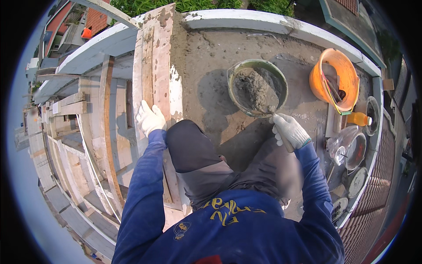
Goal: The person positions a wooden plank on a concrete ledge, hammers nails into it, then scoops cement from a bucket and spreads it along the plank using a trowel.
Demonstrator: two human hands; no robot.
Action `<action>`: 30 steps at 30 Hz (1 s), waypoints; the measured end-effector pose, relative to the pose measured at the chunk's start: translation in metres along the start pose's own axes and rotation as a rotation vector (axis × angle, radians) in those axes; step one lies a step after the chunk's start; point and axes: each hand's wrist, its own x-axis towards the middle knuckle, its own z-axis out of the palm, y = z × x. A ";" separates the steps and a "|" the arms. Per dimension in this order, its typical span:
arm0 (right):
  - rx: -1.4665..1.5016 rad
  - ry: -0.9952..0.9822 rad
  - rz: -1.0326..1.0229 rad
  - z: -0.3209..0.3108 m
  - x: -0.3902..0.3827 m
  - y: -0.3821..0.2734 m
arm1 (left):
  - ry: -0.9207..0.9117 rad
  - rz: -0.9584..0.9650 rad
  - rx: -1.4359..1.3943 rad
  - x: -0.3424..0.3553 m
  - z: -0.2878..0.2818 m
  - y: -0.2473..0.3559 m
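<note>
- Grey mortar hides the blade of the trowel, which sits over the green bucket
- right hand is closed round its handle, some fingers hidden
- left hand is on the plank, can't tell if it's gripping
- orange bucket: shadowy inside

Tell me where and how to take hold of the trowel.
Probably best by its handle, from the near right, as the right hand does: it sticks out past the rim of the green bucket, while the other end is covered in mortar.
</note>
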 end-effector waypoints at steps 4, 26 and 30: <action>0.030 0.120 -0.003 0.009 0.020 0.021 | -0.010 -0.005 -0.063 0.002 0.010 0.000; 0.595 0.686 -0.538 0.160 0.168 -0.165 | -0.082 -0.057 -0.004 -0.002 -0.009 0.002; 0.299 1.074 -0.470 0.213 0.266 -0.196 | -0.063 -0.026 -0.041 0.000 -0.014 0.008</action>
